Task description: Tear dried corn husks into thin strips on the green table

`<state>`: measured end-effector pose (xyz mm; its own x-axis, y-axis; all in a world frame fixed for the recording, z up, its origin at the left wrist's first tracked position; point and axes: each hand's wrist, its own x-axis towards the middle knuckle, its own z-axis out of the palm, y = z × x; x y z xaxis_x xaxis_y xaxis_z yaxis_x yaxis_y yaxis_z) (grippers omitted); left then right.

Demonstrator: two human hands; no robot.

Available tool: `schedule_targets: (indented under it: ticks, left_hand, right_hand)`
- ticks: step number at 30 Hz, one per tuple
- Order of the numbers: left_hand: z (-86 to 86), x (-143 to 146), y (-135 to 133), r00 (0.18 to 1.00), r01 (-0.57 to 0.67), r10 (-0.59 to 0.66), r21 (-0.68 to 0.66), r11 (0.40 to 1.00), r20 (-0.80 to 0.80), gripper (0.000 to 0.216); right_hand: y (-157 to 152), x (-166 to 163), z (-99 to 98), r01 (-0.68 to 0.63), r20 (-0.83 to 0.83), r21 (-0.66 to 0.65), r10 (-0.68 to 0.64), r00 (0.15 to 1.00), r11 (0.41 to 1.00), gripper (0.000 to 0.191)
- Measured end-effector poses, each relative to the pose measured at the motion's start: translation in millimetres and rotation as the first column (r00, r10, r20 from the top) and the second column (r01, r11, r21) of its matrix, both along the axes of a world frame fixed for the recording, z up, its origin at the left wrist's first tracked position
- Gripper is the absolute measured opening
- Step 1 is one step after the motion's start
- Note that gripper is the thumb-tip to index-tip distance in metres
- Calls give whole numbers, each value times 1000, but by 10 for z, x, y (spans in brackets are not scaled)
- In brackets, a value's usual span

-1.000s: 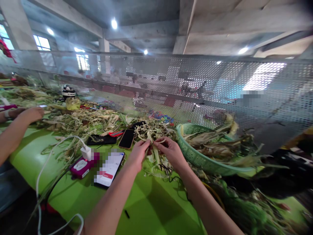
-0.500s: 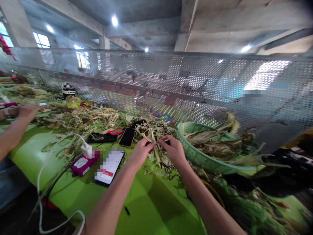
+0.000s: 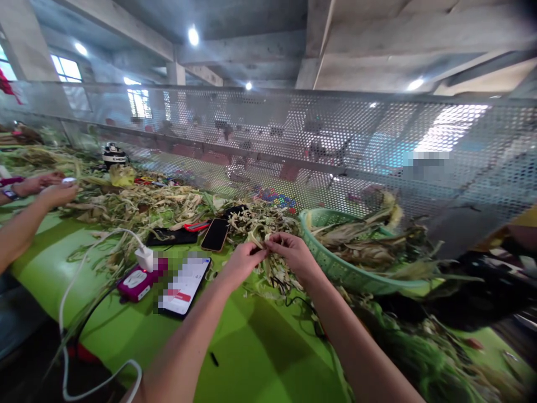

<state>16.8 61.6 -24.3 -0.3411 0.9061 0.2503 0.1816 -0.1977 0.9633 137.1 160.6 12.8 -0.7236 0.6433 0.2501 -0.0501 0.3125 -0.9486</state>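
Both my hands meet over a heap of dried corn husk scraps [image 3: 274, 215] in the middle of the green table [image 3: 235, 347]. My left hand [image 3: 244, 260] pinches a pale corn husk strip [image 3: 257, 236] that curls up above its fingertips. Close against it, my right hand [image 3: 291, 253] is closed, thumb and forefinger together on the same strip. The exact grip between the fingertips is too small to make out. Just left of my hands lies a dark-screened phone [image 3: 215, 234]. A lit phone [image 3: 185, 286] rests nearer me, beside my left forearm.
To the right stands a green plastic basket [image 3: 335, 263] of husks. A purple power strip [image 3: 140, 282] with a white charger [image 3: 145, 258] and cable is at left. Red-handled pliers [image 3: 196, 226] lie behind. A co-worker's hands [image 3: 54, 190] are far left. A perforated metal screen [image 3: 260, 134] runs behind.
My hands have come closer together, and the husk strip now curls into a loop at the fingertips. The co-worker's second hand has come into view. The view has shifted slightly.
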Motion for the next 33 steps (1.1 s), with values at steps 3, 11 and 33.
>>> schedule_targets:
  ticks: [3,11,33]
  left_hand:
    - [18,13,1,998,8,-8,0,1000,-70,31]
    - [99,61,-48,979,-20,5,-68,997,-202,33]
    - [88,160,-27,996,68,-64,-72,995,62,18]
  right_hand:
    - [-1,-13,-32,63,-16,28,-62,998,998,18]
    - [35,-29,-100,159,2,165,-162,987,973,18]
    - [-148,-32,60,110,-28,570,-114,993,814,3]
